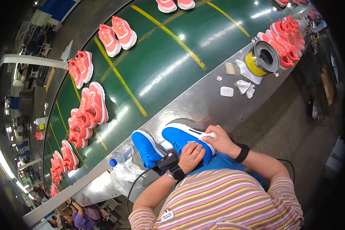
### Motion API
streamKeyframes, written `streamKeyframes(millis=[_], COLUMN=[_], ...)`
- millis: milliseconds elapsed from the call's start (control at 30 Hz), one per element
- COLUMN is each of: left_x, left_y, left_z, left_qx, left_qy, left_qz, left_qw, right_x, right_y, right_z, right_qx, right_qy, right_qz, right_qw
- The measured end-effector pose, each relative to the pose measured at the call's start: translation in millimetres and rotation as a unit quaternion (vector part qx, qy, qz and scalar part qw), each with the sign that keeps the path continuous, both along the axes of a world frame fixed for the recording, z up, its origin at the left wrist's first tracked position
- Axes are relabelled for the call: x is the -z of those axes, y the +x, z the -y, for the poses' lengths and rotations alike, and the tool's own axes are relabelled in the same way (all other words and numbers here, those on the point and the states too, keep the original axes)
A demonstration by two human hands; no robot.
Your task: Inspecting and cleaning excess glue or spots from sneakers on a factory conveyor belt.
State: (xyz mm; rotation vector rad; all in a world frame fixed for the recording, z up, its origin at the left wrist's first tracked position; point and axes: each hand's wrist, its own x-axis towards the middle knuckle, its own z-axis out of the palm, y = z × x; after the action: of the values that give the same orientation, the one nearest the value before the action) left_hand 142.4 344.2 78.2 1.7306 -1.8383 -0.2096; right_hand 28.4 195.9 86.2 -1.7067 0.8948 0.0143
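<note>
A blue sneaker [175, 138] with a white sole lies on its side before me, toe pointing up and left. My left hand [191, 157] grips its upper near the ankle opening, fingers curled over it. My right hand [223, 141] is closed in a pinch on a small white cloth [209, 135], pressed against the sole's edge toward the heel. The second blue sneaker [144, 148] stands just left of the first, its heel partly behind a black device [168, 161] with a cable at my left wrist.
Pairs of coral sneakers [120, 32] ride on a green conveyor [157, 73] with yellow lines. On the metal ledge are a yellow-banded can [255, 63], crumpled white cloths [245, 88], a white pad [226, 91], a sponge block [230, 68] and, at left, a plastic bottle [122, 154].
</note>
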Motion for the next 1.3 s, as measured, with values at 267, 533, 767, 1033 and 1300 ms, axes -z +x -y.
streamKeyframes(millis=[267, 533, 767, 1033, 1300], left_x=[3.8, -18.7, -60.6, -76.8, -69.8], left_y=[1.7, 21.2, 75.4, 95.9, 69.9], left_z=[-6.4, -0.1, 17.6, 18.2, 32.9], left_qx=[0.018, -0.008, -0.188, -0.252, 0.102], left_qy=[0.008, 0.008, 0.005, 0.084, 0.103], left_qz=[0.017, 0.005, -0.167, -0.304, 0.075], left_qw=[1.000, 1.000, 0.968, 0.915, 0.987], right_x=[33.3, 47.5, 57.6, 42.2, -15.5], right_y=[32.8, 72.7, 32.9, -1.5, 11.4], right_z=[7.2, 33.8, 69.9, 59.4, 30.0], right_qx=[-0.043, -0.002, 0.008, -0.093, 0.007], right_qy=[0.087, -0.116, -0.232, -0.333, -0.118], right_qz=[0.017, 0.089, 0.105, 0.035, 0.150], right_qw=[0.995, 0.989, 0.967, 0.937, 0.982])
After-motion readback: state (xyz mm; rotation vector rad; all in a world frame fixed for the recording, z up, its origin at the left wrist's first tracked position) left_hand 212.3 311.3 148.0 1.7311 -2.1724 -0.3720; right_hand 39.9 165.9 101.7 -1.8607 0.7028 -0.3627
